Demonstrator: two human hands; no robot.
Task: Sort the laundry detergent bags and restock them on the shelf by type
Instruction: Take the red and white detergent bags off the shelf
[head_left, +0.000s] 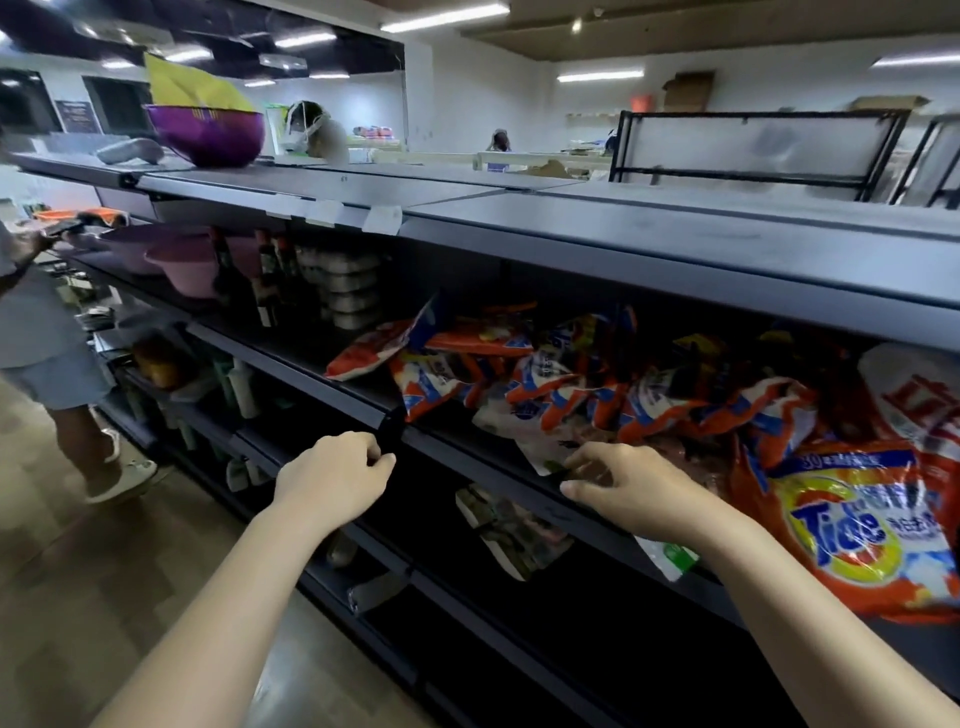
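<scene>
A jumbled heap of orange, white and blue detergent bags (571, 379) lies on the middle shelf (467, 457). A large orange Tide bag (852, 525) hangs over the shelf's front edge at the right. A pale white bag (545, 447) lies at the front of the heap. My right hand (639, 493) reaches over the shelf edge, its fingertips curled on the corner of that white bag. In front of the shelf edge, left of the heap, my left hand (337, 478) hovers with fingers loosely curled and holds nothing.
Dark bottles (265, 280), stacked tins (348, 286) and pink basins (182, 260) fill the shelf's left part. A purple bowl (205, 132) stands on the top shelf. Another person (47, 338) stands in the aisle at left. Loose packets (514, 530) lie on the lower shelf.
</scene>
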